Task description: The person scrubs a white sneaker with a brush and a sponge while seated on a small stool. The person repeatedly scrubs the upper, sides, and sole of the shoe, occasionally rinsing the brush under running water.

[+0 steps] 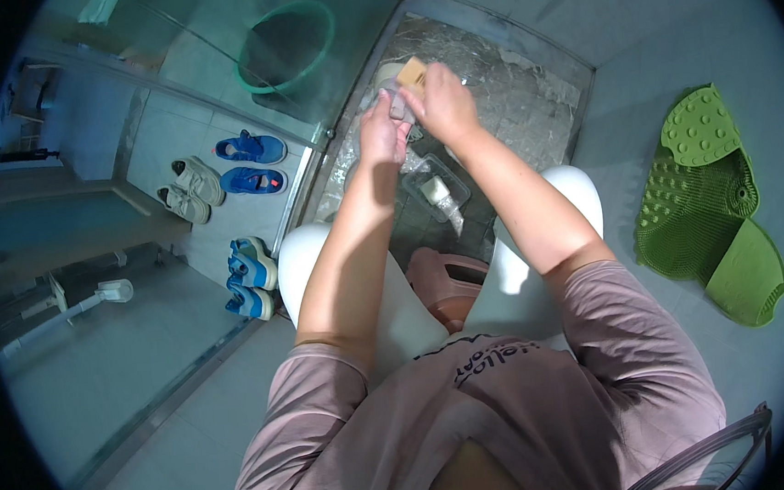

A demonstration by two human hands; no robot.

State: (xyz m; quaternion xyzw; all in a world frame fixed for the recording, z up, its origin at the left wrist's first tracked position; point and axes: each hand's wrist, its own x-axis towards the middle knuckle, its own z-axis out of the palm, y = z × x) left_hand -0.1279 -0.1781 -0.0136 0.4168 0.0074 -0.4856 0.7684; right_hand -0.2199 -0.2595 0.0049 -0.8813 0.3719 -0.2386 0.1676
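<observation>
- Tan rectangular block with a smooth, flat face (412,74): in the right hand's fingers, at the far end of the reach, just above and right of the left hand.
- Pale lilac-grey item, its kind hard to make out (397,106): between the two hands, just below the tan block; whether the two touch cannot be told.
- Right hand (442,105): curled round the tan block.
- Left hand (381,133): closed on the lilac-grey item, thumb upward.
- Clear rectangular plastic tray (461,182): below the hands, apart from them, on the grey marbled stone floor (514,102), with a small whitish block (436,189) in it.
- Pink plastic vessel with a wide opening (425,277): between the knees, nearer the body.
- Blue sneakers (251,149), grey-beige sneakers (196,185) and blue-and-grey sneakers (251,270): in pairs, well to the left.
- Round green-rimmed basin (331,29): upper left, behind glass.
- Bright green studded, bristled mat, partly folded (698,212): far right.
</observation>
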